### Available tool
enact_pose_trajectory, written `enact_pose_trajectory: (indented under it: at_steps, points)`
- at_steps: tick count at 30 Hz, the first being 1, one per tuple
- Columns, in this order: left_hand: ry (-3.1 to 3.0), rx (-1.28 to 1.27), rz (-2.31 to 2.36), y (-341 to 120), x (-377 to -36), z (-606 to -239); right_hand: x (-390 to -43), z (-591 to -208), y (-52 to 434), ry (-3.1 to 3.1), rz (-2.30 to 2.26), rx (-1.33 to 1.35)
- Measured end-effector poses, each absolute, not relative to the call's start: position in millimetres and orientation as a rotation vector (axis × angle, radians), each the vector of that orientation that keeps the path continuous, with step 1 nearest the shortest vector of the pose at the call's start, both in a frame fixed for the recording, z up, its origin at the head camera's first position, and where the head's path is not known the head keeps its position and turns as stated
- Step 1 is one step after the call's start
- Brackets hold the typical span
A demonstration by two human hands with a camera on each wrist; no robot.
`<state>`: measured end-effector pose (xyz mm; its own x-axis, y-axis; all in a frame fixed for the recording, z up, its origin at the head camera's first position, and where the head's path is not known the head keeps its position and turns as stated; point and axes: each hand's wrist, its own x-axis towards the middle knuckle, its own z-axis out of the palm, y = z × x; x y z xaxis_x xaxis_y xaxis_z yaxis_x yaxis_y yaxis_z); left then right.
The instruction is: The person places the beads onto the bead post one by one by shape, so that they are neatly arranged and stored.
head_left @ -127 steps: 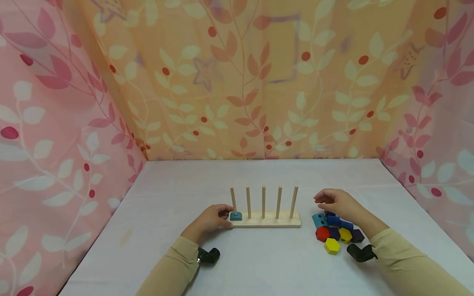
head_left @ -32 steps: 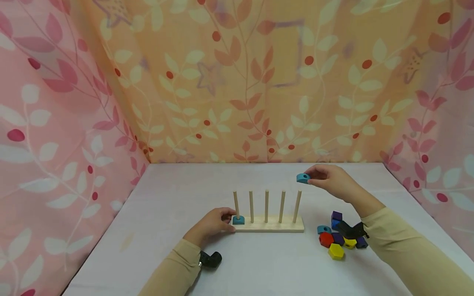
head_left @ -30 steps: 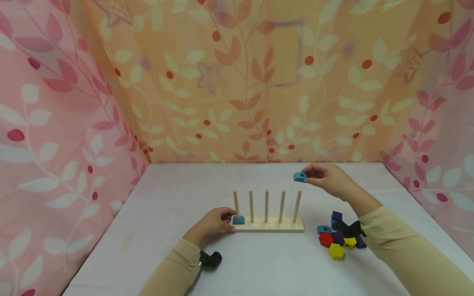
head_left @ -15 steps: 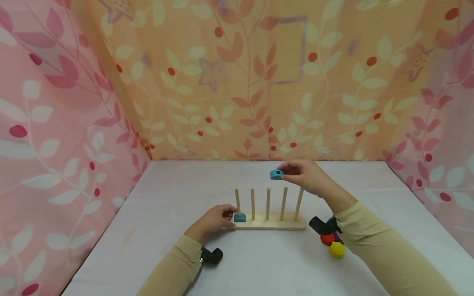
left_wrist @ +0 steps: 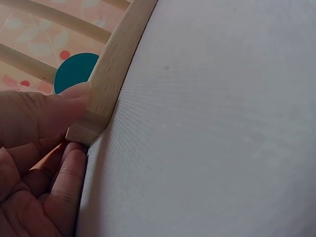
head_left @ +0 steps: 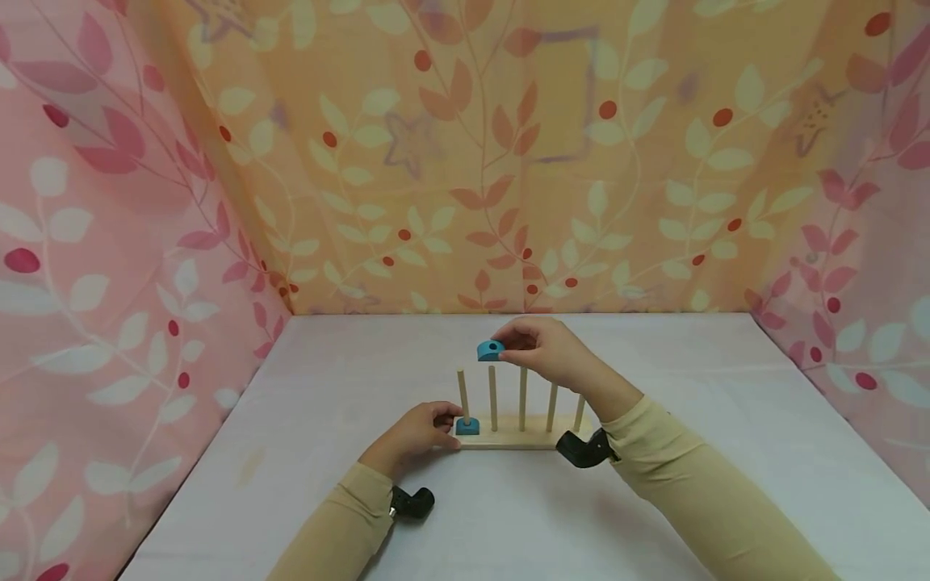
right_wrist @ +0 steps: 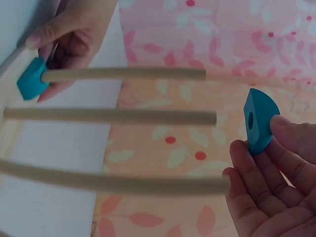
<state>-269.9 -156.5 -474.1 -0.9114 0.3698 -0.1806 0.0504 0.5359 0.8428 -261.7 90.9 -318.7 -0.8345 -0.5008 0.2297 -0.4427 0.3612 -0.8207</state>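
Note:
A wooden peg board (head_left: pixel 508 440) with several upright pegs stands on the table. My left hand (head_left: pixel 416 436) grips its left end; in the left wrist view the thumb (left_wrist: pixel 44 111) lies along the base edge and fingers curl at the corner. A teal half-round block (head_left: pixel 467 428) sits at the bottom of the leftmost peg (head_left: pixel 462 395). My right hand (head_left: pixel 552 353) pinches another teal half-round block (right_wrist: pixel 263 121) with a hole through it. This block is held just above the top of the second peg (head_left: pixel 493 397), clear of it.
The white-covered table (head_left: pixel 363 355) is walled by floral curtains (head_left: pixel 472 161) at the back and sides. My right sleeve (head_left: pixel 697 468) hides the area right of the board. Black wrist cameras (head_left: pixel 581 449) hang at both wrists.
My right hand took a teal half-round block from the pile at right, lifted it and carried it left over the pegs. My left hand has stayed on the board's end.

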Motion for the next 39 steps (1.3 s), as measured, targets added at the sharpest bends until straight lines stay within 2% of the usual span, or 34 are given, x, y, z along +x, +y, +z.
enact_pose_trajectory:
  at_steps: [22,39]
  points:
    - [2.444,0.355,1.359,-156.0,-265.4,-473.3,-248.2,-330.4,42.4,2.649,-1.458,-0.767]
    - [2.437,0.332,1.348,-155.7,-264.5,-470.3,-238.5,-363.6,29.8,2.712,-1.527,-0.624]
